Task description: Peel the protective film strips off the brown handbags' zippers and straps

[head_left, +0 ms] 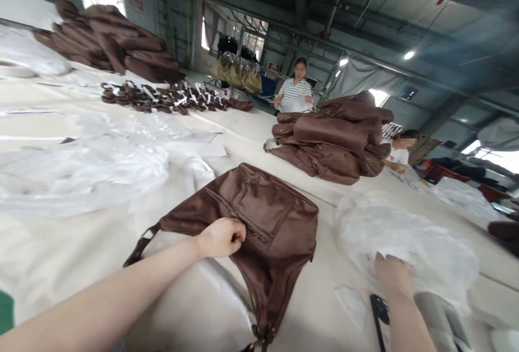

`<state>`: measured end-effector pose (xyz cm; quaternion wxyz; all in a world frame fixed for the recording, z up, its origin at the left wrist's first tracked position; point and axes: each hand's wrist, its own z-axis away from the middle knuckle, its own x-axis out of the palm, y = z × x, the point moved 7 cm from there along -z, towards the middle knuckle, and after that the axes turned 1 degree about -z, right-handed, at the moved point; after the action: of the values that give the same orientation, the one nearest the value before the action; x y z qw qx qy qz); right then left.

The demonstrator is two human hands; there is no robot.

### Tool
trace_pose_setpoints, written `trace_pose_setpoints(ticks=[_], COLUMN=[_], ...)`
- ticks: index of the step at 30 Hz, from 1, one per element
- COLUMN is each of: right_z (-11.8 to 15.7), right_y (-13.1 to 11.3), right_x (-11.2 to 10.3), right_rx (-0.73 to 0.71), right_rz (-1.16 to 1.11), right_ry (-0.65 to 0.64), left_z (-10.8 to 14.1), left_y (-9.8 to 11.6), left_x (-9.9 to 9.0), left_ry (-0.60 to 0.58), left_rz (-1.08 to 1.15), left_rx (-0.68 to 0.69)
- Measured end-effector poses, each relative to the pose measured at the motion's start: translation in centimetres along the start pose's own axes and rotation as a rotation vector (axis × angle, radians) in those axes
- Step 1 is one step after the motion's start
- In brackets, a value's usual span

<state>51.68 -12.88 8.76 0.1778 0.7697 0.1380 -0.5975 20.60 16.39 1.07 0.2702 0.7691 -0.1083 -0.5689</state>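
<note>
A brown leather bag (267,200) lies on the pale table in front of me, with a zipper and small metal fittings on its face. Its strap end with a metal clasp points toward me. My left hand (223,237) rests over the bag's near edge beside the zipper, fingers curled closed; what they hold, if anything, is hidden. On the right, my right hand (395,275) reaches down to a heap of clear plastic bags (421,238) and touches it. Its fingertips are hidden and blurred, so its grip cannot be made out.
Close to my right forearm lie a dark phone (380,314) and a grey object (441,322). Stacked brown bags (332,138) stand beyond. Plastic sheets (101,173) cover the left, with brown straps (162,97) and a brown pile (109,41) behind. Two people are across the table.
</note>
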Motion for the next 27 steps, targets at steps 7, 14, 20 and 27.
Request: trace_pose_setpoints(ticks=[7,14,20,27], right_z=[7.7,19.5,16.9,12.2], right_y=[-6.9,-25.1,-30.2,-30.2], right_x=[-8.7,-11.0,-6.9,-1.6], right_rx=[-0.06,-0.947,-0.758,-0.48], right_rz=[-0.469,-1.003,-1.291,-1.424], right_ry=[0.368,-0.65,-0.786,-0.639], left_z=[1.9,2.8,2.7,3.1], left_y=[1.0,-0.6,-0.9,-0.8], left_x=[-5.1,-7.9,-5.8,-3.9], left_ry=[0.369,0.436,-0.026,-0.071], left_rz=[0.234,0.728,1.175,0.902], left_rx=[-0.019,-0.032,-0.089,-0.224])
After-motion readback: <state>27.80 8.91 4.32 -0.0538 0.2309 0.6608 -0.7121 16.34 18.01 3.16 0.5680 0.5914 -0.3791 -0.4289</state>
